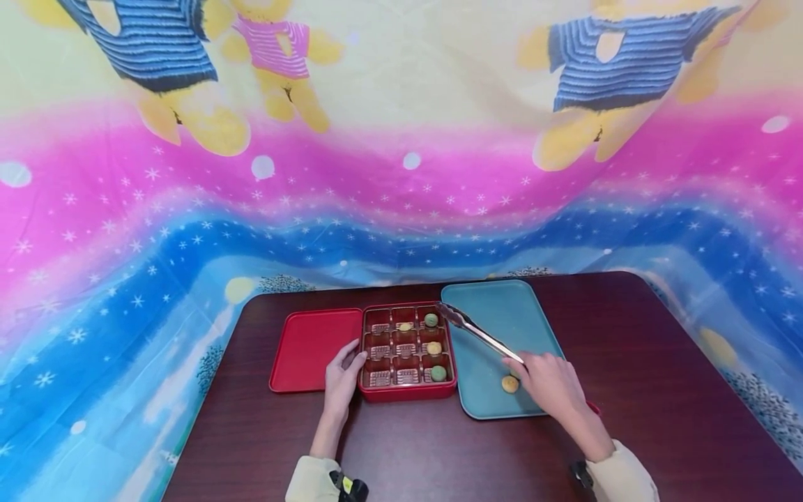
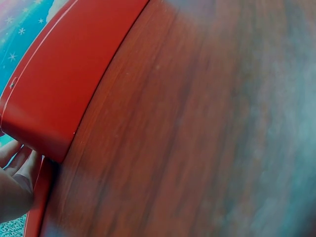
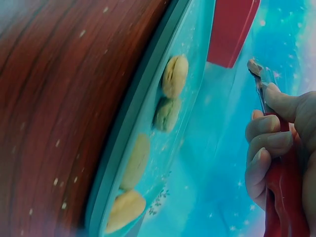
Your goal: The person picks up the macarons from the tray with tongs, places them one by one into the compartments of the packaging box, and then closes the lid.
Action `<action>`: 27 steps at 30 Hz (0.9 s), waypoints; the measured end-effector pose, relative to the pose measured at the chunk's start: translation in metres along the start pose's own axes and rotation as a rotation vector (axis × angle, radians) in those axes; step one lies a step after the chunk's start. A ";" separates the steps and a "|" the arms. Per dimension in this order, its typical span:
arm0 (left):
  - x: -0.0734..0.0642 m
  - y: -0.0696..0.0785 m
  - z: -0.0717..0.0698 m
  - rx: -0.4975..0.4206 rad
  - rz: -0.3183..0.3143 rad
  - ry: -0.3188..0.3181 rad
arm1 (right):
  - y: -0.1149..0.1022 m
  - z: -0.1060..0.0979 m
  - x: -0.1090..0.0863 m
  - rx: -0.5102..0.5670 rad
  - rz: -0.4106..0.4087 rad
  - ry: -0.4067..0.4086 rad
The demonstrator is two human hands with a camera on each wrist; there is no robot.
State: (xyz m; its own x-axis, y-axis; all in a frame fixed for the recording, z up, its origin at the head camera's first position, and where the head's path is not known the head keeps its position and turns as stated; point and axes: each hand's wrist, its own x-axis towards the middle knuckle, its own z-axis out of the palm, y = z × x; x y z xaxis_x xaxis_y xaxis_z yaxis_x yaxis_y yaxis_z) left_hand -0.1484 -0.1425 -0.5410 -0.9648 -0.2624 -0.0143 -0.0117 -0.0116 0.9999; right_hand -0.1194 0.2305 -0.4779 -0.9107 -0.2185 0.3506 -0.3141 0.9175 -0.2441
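My right hand (image 1: 552, 383) grips metal tongs (image 1: 486, 338) by their red handle (image 3: 286, 197). The tongs' tips lie over the right rim of a red box (image 1: 408, 395), beside its far right compartment; I see nothing between them. In the box's right column sit a green macaron (image 1: 431, 319), a yellow macaron (image 1: 434, 348) and another green macaron (image 1: 438, 373), one per compartment. A yellow macaron (image 1: 405, 326) is in the far middle compartment. My left hand (image 1: 341, 376) touches the box's left side, fingers extended.
A teal tray (image 1: 495, 314) lies right of the box. Several macarons rest near its front right, including a yellow one (image 3: 176, 75) and a green one (image 3: 168, 114); my right hand partly hides them in the head view. A red lid (image 1: 314, 348) lies left of the box.
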 end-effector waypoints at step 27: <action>-0.001 0.001 0.000 0.004 -0.005 -0.003 | -0.038 0.019 0.013 0.032 -0.071 -0.057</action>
State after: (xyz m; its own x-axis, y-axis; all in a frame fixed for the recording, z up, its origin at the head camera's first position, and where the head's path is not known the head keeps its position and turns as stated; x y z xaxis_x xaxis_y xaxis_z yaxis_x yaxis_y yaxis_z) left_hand -0.1475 -0.1428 -0.5400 -0.9655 -0.2597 -0.0192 -0.0173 -0.0095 0.9998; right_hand -0.1243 0.1865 -0.4811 -0.8993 -0.3022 0.3160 -0.3860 0.8882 -0.2490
